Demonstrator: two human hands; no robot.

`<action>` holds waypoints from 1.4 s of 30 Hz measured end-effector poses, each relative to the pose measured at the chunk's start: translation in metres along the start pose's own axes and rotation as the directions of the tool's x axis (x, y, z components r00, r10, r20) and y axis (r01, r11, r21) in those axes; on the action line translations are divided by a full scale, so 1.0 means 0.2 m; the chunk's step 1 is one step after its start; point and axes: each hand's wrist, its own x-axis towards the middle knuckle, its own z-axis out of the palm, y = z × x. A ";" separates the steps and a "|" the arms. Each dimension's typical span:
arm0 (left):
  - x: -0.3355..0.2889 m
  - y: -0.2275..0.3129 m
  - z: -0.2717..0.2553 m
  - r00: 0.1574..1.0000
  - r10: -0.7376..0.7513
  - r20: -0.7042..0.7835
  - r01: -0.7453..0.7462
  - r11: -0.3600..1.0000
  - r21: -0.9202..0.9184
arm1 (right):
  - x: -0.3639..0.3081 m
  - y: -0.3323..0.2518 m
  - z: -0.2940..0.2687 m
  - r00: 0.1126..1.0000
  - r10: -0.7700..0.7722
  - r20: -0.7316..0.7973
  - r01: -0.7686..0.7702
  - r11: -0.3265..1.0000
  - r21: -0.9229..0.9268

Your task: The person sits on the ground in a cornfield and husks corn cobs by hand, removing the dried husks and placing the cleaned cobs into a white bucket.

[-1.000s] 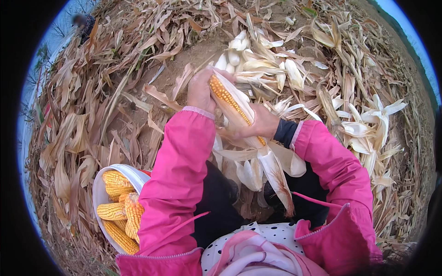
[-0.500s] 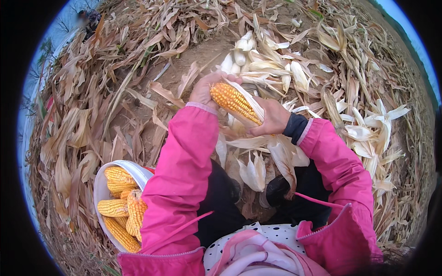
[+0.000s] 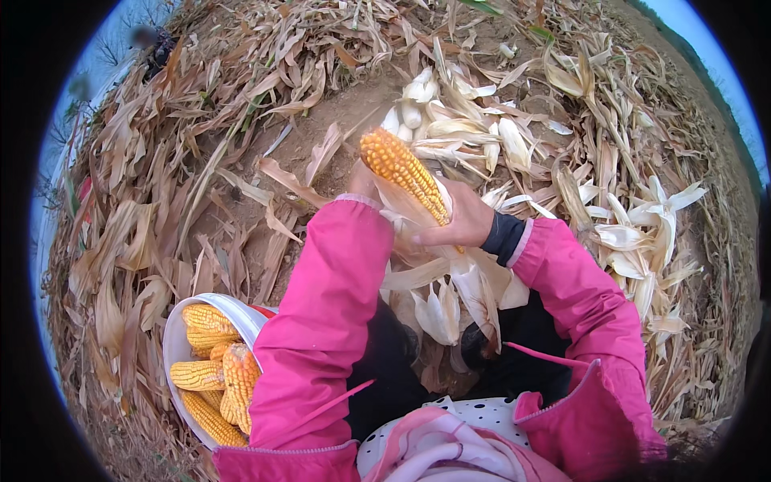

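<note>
An ear of yellow corn (image 3: 408, 178) points up and to the left in front of me, its upper kernels bare. Pale husk (image 3: 393, 201) is peeled down along its left side. My right hand (image 3: 466, 215) is closed round the lower end of the ear, thumb across the front. Behind the ear, on its left, only a bit of my left hand (image 3: 363, 180) shows past the pink sleeve; its fingers are hidden by the cob and husk. Loose dry husks (image 3: 482, 281) hang or lie below my hands, between my legs.
A white bucket (image 3: 174, 321) with several bare corn ears (image 3: 240, 381) stands at my left. Ears in pale husk (image 3: 414, 108) lie ahead on the soil, and opened husks (image 3: 642, 229) at the right. Dry stalks and leaves (image 3: 152, 241) surround me. A person (image 3: 159, 52) is far off at upper left.
The ear has tipped more upright, its tip rising slightly. The husk on its right side is no longer up along the kernels. My left hand has dropped behind the ear.
</note>
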 end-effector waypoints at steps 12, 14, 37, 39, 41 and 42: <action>0.02 -0.12 0.22 0.778 0.309 -0.548 -0.311 0.946 0.091 | 0.06 0.11 0.12 0.898 0.196 -0.394 0.015 0.882 0.472; 0.03 -0.11 0.22 0.797 0.292 -0.528 -0.317 0.947 0.047 | 0.08 0.11 0.08 0.897 0.199 -0.396 0.011 0.883 0.469; -0.02 0.02 0.32 0.935 0.030 -0.354 0.228 0.715 0.661 | -0.15 0.37 -0.93 0.644 0.474 -0.601 0.160 0.684 0.711; -0.01 0.06 0.27 0.920 0.174 -0.351 0.203 0.553 0.808 | -0.09 0.30 -0.84 0.754 0.410 -0.512 0.114 0.687 0.718; 0.01 0.03 0.26 0.939 0.226 -0.260 0.193 0.281 0.940 | -0.04 0.20 -0.72 0.816 0.386 -0.430 0.060 0.683 0.727; 0.01 -0.02 0.28 0.969 0.114 -0.217 0.169 0.328 0.929 | -0.01 0.19 -0.67 0.879 0.347 -0.328 0.015 0.666 0.746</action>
